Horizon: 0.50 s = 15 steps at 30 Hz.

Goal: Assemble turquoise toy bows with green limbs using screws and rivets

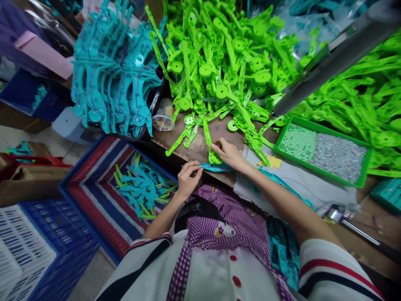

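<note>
At the near edge of the surface (pixel 200 145), the left hand (pixel 188 180) pinches a teal plastic piece (pixel 216 167) and the right hand (pixel 230 154) grips a green plastic piece (pixel 214 158) laid on it. A heap of green pieces (pixel 219 62) crowds the little bare room behind. The green tray (pixel 316 167) holds silvery studs, and the striped bag (pixel 90 175) below holds teal and green pieces.

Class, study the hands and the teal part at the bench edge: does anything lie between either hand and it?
Nothing visible does. The left hand pinches the teal part at its left end; the right hand rests on a green part lying over its other end.
</note>
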Tool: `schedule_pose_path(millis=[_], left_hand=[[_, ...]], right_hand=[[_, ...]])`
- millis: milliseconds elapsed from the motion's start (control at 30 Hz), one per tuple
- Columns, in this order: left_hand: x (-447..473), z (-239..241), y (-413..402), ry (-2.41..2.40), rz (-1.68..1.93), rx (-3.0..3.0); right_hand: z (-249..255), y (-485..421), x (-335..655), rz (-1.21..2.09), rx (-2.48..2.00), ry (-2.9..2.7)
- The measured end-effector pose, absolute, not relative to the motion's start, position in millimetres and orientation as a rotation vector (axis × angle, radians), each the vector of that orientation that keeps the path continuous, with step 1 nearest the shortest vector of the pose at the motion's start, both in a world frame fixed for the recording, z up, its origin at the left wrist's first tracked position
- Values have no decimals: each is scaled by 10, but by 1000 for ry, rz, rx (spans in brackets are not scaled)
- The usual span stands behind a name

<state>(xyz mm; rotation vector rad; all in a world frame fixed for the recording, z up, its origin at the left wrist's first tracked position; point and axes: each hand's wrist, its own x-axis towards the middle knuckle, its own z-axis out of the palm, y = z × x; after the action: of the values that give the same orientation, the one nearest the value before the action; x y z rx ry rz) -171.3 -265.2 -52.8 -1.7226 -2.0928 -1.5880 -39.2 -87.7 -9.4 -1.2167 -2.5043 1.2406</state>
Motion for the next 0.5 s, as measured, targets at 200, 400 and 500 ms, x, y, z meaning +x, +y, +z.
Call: schedule_pose_path(millis=[200, 400, 500], left_hand=[[-1670, -522, -2668, -2090, -1567, -1702], [-1624, -536, -2696, -2068, -1562, -1689], [-1621, -546, -2700, -2072, -1575, -1685]], right_hand=[[-74, -885, -263, 1247, -1265, -2595], [-16, -971, -442, 1001, -1281, -2863], [23, -909, -384, 1145, -1233, -2846]])
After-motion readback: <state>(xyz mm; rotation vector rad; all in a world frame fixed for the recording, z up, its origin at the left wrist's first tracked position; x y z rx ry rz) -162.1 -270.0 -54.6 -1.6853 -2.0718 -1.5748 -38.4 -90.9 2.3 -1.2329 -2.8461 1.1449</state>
